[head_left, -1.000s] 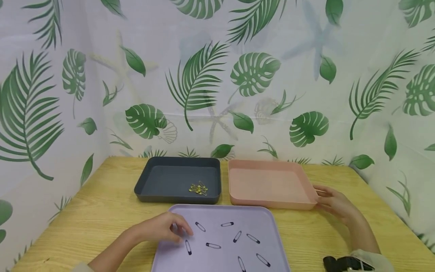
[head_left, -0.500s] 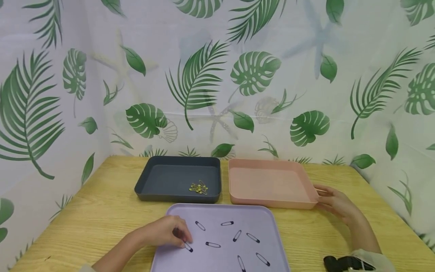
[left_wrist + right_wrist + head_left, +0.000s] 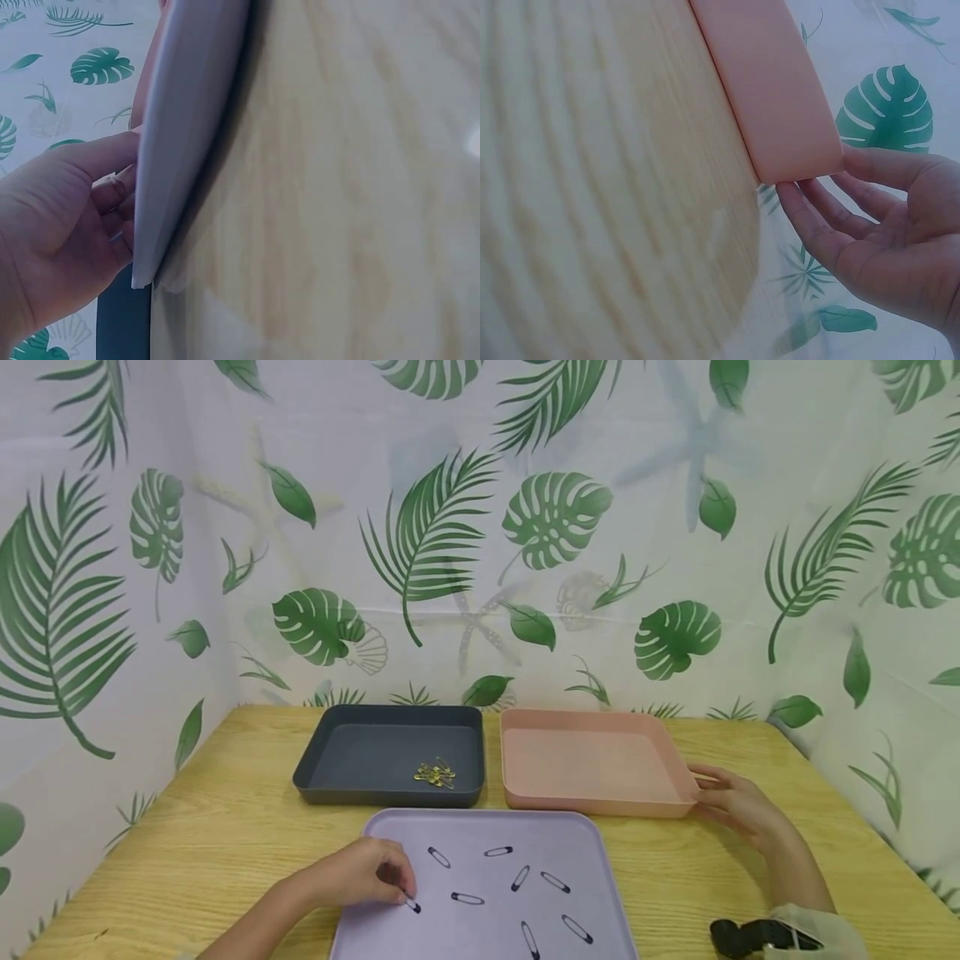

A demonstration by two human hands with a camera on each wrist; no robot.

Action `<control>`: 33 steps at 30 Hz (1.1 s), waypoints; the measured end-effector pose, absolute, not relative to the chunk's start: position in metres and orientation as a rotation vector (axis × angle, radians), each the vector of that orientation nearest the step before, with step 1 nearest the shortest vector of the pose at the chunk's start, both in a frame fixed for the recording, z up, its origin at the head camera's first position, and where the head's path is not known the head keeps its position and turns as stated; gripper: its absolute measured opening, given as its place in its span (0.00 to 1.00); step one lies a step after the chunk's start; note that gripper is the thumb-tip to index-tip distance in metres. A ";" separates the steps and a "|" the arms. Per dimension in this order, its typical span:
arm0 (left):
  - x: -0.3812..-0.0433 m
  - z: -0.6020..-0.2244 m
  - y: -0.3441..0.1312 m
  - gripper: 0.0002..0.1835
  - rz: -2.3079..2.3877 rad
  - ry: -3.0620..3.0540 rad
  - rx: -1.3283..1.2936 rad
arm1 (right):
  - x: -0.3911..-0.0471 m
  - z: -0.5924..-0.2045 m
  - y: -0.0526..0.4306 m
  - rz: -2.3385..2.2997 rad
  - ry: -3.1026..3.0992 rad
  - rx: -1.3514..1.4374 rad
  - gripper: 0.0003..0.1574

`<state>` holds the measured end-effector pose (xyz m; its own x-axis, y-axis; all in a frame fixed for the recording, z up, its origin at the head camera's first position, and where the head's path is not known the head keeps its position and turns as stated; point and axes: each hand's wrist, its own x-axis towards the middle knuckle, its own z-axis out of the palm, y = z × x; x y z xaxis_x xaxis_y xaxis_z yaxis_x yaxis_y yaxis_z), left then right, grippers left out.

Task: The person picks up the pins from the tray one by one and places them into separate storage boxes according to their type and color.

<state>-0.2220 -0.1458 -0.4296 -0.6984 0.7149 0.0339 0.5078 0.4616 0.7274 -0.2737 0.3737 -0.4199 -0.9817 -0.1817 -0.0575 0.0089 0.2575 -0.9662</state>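
Note:
My left hand [image 3: 367, 870] is over the left part of a lavender tray [image 3: 442, 939], pinching a black-headed safety pin [image 3: 412, 905] between thumb and fingertips. In the left wrist view the tray's rim [image 3: 184, 112] hides those fingertips and the pin. Several more black safety pins [image 3: 468, 899] lie scattered on the lavender tray. At the right, my right hand [image 3: 742, 806] touches the side of a pink tray [image 3: 577, 764], its fingers loosely extended. The right wrist view shows the fingertips right at the pink tray's corner [image 3: 799, 161].
A dark grey tray [image 3: 345, 760] stands left of the pink one, with a small heap of gold safety pins [image 3: 435, 774] near its right front corner. Both stand behind the lavender tray on a wooden table [image 3: 202, 827]. A leaf-patterned cloth [image 3: 450, 552] hangs behind and at the sides.
My left hand has lowered onto the leftmost black safety pin and taken hold of it, turning it slightly. The right hand stays at the pink tray.

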 end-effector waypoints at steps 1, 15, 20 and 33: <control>-0.221 -0.429 -0.146 0.08 1.073 2.439 1.048 | -0.274 -0.420 0.374 -1.817 2.363 -0.163 0.38; -0.220 -0.428 -0.150 0.06 1.003 2.551 1.030 | -0.273 -0.421 0.372 -1.796 2.358 -0.146 0.38; -0.221 -0.427 -0.150 0.05 0.993 2.584 1.019 | -0.275 -0.421 0.372 -1.819 2.339 -0.139 0.38; -0.219 -0.422 -0.142 0.04 1.047 2.630 0.958 | -0.274 -0.421 0.374 -1.823 2.345 -0.118 0.37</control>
